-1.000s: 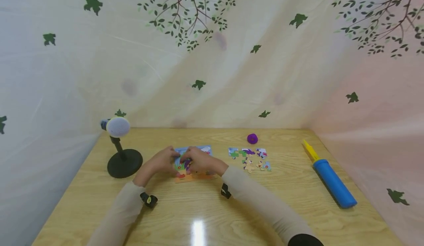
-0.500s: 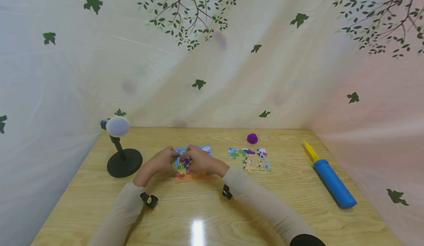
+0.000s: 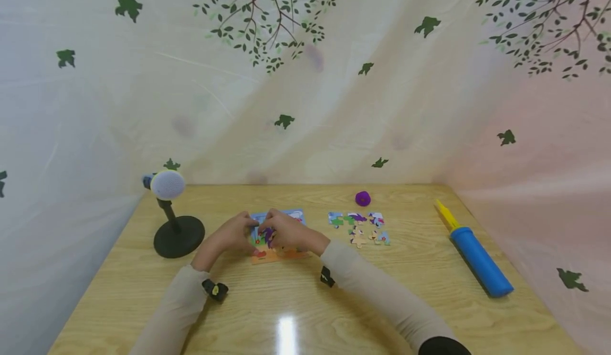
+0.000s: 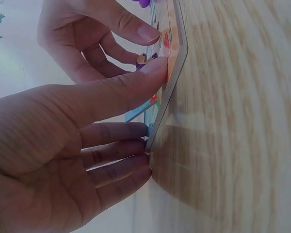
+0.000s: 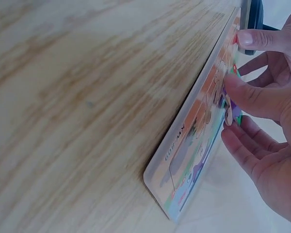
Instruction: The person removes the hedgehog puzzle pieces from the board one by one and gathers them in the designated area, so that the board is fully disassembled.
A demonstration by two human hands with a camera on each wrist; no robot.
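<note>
Pinching a purple-marked puzzle piece (image 5: 228, 110) right at the puzzle board (image 5: 184, 155), the right hand (image 3: 288, 233) holds it thumb-to-fingers. Left hand (image 3: 236, 233) is spread pretty wide, thumb on the board, fingertips by its edge. Loose pieces (image 3: 358, 241) sit off to the right, purple lump (image 3: 363, 199) behind them, blue pump (image 3: 482, 262) farther over
</note>
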